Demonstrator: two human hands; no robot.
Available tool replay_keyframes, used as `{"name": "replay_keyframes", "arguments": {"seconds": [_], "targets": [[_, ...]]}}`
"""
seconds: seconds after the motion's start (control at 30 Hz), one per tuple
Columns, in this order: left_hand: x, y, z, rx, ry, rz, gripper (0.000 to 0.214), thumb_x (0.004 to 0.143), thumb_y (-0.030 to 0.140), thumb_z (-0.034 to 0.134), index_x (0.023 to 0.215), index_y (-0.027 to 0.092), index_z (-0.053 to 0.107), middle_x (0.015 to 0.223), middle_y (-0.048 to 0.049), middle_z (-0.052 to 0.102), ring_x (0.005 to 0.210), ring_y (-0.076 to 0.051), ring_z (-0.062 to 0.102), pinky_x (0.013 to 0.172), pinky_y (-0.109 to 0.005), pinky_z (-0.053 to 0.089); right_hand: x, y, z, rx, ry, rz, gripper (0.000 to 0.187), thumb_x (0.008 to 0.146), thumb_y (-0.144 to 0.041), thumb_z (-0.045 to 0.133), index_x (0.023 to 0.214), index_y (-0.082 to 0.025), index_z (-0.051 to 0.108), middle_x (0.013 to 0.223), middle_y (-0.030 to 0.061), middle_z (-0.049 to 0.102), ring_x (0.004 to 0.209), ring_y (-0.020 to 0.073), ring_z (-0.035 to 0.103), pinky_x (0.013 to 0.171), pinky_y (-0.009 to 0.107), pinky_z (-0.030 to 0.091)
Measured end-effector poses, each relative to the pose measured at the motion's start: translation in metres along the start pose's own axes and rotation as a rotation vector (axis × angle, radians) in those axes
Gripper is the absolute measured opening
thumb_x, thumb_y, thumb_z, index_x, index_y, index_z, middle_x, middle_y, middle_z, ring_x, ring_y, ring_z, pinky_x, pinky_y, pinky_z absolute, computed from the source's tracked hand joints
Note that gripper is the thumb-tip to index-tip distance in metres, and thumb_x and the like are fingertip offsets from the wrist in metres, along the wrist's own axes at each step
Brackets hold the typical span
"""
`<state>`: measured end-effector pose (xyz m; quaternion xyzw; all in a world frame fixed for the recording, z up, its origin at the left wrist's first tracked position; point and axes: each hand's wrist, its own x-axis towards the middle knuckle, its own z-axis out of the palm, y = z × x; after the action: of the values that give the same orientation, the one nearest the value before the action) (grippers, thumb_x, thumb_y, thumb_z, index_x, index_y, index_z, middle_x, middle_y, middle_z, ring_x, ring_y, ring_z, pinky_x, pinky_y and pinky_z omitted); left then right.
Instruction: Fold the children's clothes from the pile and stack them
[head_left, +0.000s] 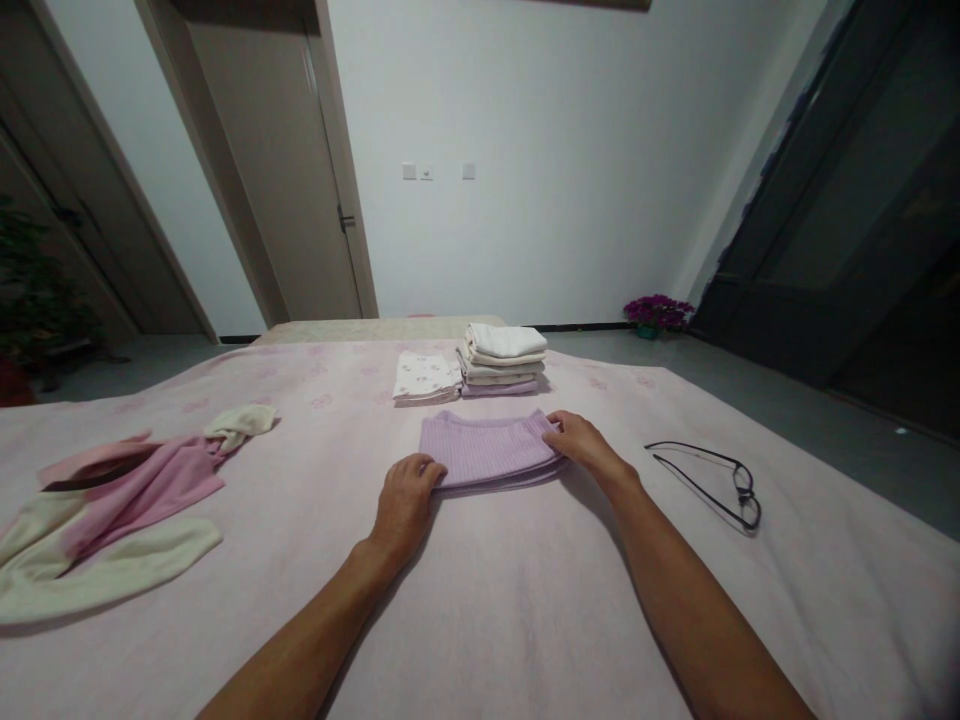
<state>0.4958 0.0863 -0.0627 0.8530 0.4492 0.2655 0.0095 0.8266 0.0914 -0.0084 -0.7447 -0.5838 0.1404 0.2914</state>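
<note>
A folded lilac ribbed garment lies flat in front of me on the pink sheet. My left hand pinches its near left corner, thumb on top and fingers curled at the edge. At the right side, my right hand grips the garment's edge between thumb and fingers. Just beyond it stands a stack of folded clothes, white on top and lilac at the bottom. Left of that stack, touching or nearly so, is a folded white garment with a small print.
Crumpled pink and cream clothing lies at the left. A pair of dark-framed glasses rests on the sheet to the right. Behind are a door, a white wall and a pot of purple flowers on the floor.
</note>
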Motion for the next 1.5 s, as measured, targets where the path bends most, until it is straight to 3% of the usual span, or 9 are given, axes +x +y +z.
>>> {"name": "replay_keyframes", "arguments": {"seconds": [0.3, 0.67, 0.8, 0.93, 1.07, 1.17, 1.27, 1.4, 1.5], "targets": [[-0.003, 0.002, -0.006, 0.022, -0.089, 0.019, 0.036, 0.088, 0.004, 0.051, 0.113, 0.024, 0.067, 0.113, -0.0083, 0.063, 0.108, -0.025, 0.054, 0.095, -0.039, 0.045, -0.006, -0.002, -0.002, -0.221, -0.088, -0.001, 0.045, 0.077, -0.019, 0.063, 0.122, -0.018, 0.068, 0.120, 0.0138, 0.072, 0.100, 0.0260, 0.067, 0.078, 0.030, 0.044], [-0.005, 0.004, -0.009, 0.057, -0.122, -0.039, 0.029, 0.083, 0.002, 0.052, 0.103, 0.020, 0.063, 0.108, -0.0069, 0.063, 0.103, -0.024, 0.053, 0.088, -0.035, 0.042, -0.011, -0.008, -0.015, -0.183, -0.173, 0.011, 0.062, 0.074, -0.017, 0.067, 0.136, -0.013, 0.059, 0.126, 0.0152, 0.068, 0.107, 0.0260, 0.066, 0.085, 0.028, 0.046], [-0.006, 0.007, -0.016, 0.061, -0.126, -0.041, 0.028, 0.081, 0.003, 0.053, 0.101, 0.019, 0.064, 0.106, -0.0078, 0.064, 0.101, -0.024, 0.054, 0.087, -0.036, 0.042, -0.012, -0.008, -0.016, -0.225, -0.185, 0.000, 0.058, 0.075, -0.019, 0.067, 0.132, -0.013, 0.062, 0.124, 0.0150, 0.069, 0.106, 0.0266, 0.067, 0.086, 0.029, 0.047], [-0.003, 0.004, -0.033, 0.003, -0.183, -0.045, 0.032, 0.078, 0.007, 0.056, 0.104, 0.021, 0.068, 0.108, -0.0074, 0.067, 0.107, -0.026, 0.057, 0.100, -0.041, 0.040, -0.016, -0.019, -0.022, -0.376, -0.086, -0.004, 0.059, 0.081, -0.028, 0.068, 0.137, -0.013, 0.058, 0.125, 0.0175, 0.068, 0.112, 0.0311, 0.065, 0.090, 0.036, 0.048], [0.021, 0.009, -0.040, -0.133, -0.215, -0.098, 0.036, 0.091, 0.023, 0.053, 0.125, 0.022, 0.064, 0.134, -0.0087, 0.064, 0.130, -0.028, 0.053, 0.119, -0.051, 0.025, -0.021, -0.038, -0.007, -0.427, 0.036, -0.172, 0.049, 0.098, -0.034, 0.048, 0.141, -0.011, 0.055, 0.137, 0.0196, 0.061, 0.126, 0.0308, 0.057, 0.105, 0.041, 0.043], [0.048, 0.026, -0.026, -0.120, -0.202, -0.076, 0.046, 0.102, 0.036, 0.039, 0.141, 0.017, 0.055, 0.150, -0.0131, 0.053, 0.144, -0.029, 0.040, 0.122, -0.050, 0.022, -0.029, -0.049, 0.024, -0.411, -0.041, -0.375, 0.054, 0.102, -0.035, 0.038, 0.149, -0.010, 0.047, 0.153, 0.0169, 0.049, 0.144, 0.0286, 0.041, 0.120, 0.044, 0.028], [0.065, 0.041, 0.001, -0.012, -0.240, 0.009, 0.054, 0.105, 0.039, 0.032, 0.148, 0.011, 0.047, 0.156, -0.0185, 0.043, 0.148, -0.033, 0.034, 0.121, -0.051, 0.025, -0.036, -0.047, 0.054, -0.425, -0.155, -0.495, 0.060, 0.104, -0.042, 0.032, 0.154, -0.010, 0.040, 0.160, 0.0147, 0.037, 0.151, 0.0272, 0.028, 0.124, 0.047, 0.017], [0.064, 0.038, 0.031, 0.108, -0.269, -0.001, 0.061, 0.102, 0.047, 0.038, 0.151, 0.011, 0.045, 0.159, -0.0209, 0.038, 0.149, -0.037, 0.031, 0.120, -0.056, 0.023, -0.033, -0.030, 0.066, -0.501, -0.193, -0.490, 0.066, 0.104, -0.049, 0.027, 0.155, -0.010, 0.039, 0.163, 0.0149, 0.032, 0.153, 0.0269, 0.024, 0.125, 0.048, 0.011], [0.057, 0.029, 0.039, 0.137, -0.240, -0.027, 0.065, 0.101, 0.052, 0.036, 0.153, 0.014, 0.042, 0.161, -0.0186, 0.037, 0.150, -0.037, 0.030, 0.121, -0.056, 0.020, -0.025, -0.015, 0.061, -0.555, -0.133, -0.423, 0.066, 0.103, -0.050, 0.030, 0.156, -0.010, 0.037, 0.163, 0.0140, 0.032, 0.154, 0.0272, 0.021, 0.125, 0.049, 0.004]]}}
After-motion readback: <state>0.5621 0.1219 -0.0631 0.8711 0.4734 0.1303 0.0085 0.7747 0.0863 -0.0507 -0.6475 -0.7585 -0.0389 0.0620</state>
